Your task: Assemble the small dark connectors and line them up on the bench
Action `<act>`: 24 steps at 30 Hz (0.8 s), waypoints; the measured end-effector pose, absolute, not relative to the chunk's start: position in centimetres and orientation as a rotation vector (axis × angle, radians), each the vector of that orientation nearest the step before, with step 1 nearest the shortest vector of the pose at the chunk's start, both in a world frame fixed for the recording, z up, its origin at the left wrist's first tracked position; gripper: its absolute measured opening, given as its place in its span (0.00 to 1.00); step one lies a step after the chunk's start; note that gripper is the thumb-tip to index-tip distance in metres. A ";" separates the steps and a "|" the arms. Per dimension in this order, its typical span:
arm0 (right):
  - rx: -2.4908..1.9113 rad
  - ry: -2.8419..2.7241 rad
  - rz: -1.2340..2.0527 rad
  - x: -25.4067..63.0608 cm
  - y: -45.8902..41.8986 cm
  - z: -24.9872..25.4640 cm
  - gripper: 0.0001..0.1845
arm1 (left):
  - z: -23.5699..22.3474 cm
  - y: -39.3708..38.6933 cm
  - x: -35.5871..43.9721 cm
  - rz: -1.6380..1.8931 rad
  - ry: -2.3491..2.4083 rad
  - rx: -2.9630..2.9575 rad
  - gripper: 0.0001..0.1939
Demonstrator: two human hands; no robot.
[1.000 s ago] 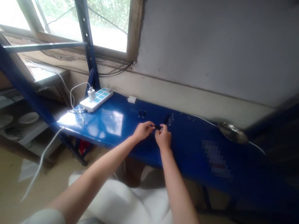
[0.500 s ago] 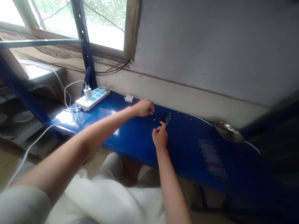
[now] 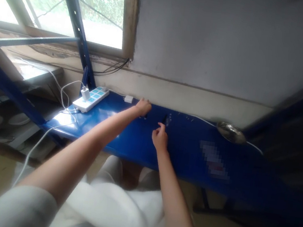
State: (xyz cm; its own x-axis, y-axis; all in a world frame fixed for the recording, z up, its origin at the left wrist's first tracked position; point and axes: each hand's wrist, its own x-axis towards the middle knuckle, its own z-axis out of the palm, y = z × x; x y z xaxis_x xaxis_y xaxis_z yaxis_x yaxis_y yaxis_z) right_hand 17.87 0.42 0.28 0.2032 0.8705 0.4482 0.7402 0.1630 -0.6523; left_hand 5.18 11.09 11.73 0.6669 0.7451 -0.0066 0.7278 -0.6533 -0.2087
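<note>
The grip of the left hand (image 3: 143, 107), near the middle of the frame, faces down and away; the back of the hand hides the fingertips, so I can't make out whether they pinch anything. Small dark pieces (image 3: 145, 117) with pale ends lie on the table (image 3: 132, 145) just below it, partly covered. The right hand (image 3: 160, 137), slightly lower and to the right, is loosely curled with a finger pointing up the frame; whether it holds anything is unclear. Just above that finger lie a dark object (image 3: 164, 119) and, beside it, a cluster of small clear pieces (image 3: 169, 119). Left of the left hand sits a white adapter (image 3: 129, 99), and farther left a power strip (image 3: 92, 99) bearing a white plug (image 3: 85, 93). A shiny metal dish (image 3: 230, 133) rests at right, and a window (image 3: 100, 15) fills the upper left.
</note>
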 end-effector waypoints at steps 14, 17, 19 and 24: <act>-1.585 -1.542 0.210 17.9 0.4 0.3 0.23 | 12.6 11.0 5.1 0.246 -1.251 -2.668 0.11; -1.597 -1.538 0.218 17.9 0.5 0.3 0.23 | 12.5 11.2 5.0 0.250 -1.248 -2.675 0.12; -1.610 -1.529 0.214 17.8 0.5 0.4 0.23 | 12.4 11.3 4.9 0.243 -1.242 -2.686 0.12; -1.608 -1.535 0.213 17.8 0.4 0.4 0.23 | 12.1 11.6 4.9 0.206 -1.248 -2.713 0.12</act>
State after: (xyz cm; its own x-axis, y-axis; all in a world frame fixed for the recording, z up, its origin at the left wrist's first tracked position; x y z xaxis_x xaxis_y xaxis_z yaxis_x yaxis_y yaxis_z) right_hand 17.84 0.41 0.42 0.2223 0.8746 0.4309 0.7241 0.1479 -0.6737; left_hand 4.88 11.56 12.14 0.6447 0.7618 -0.0624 0.7416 -0.6432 -0.1905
